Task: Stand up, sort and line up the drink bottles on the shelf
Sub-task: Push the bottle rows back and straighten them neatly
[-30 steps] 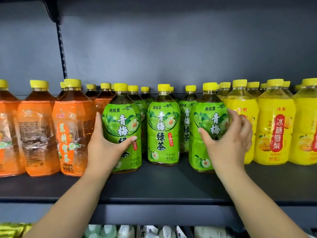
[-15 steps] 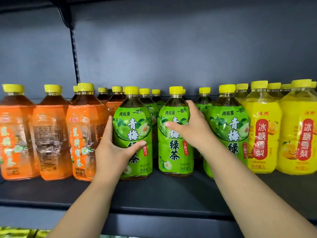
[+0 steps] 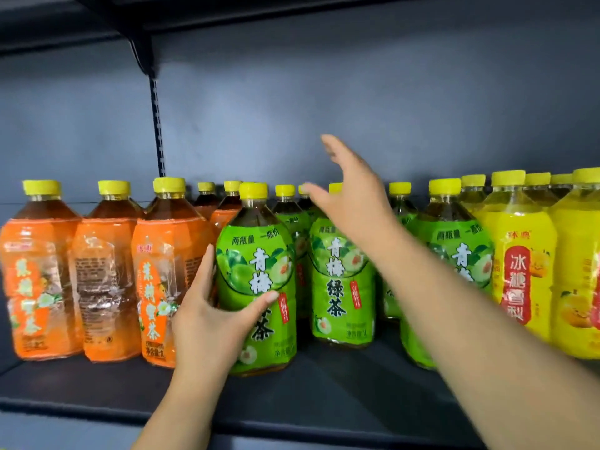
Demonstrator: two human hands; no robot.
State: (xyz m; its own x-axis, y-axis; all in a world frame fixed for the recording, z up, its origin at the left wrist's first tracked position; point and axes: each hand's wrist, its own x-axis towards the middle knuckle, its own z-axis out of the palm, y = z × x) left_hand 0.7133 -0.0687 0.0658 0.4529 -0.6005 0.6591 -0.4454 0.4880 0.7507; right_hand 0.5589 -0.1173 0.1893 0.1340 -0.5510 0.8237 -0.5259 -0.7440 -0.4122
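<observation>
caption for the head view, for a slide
Left hand grips a green tea bottle; right hand reaches open over the row.

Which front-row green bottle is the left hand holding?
The leftmost green bottle, beside the orange ones; the left hand wraps its lower label. The other two stand untouched.

Orange-labelled bottles, green-labelled bottles, yellow bottles — yellow caps, dark shelf

A green-labelled plastic tea bottle is gripped by the left hand; the right hand is raised open above the yellow caps.
</observation>
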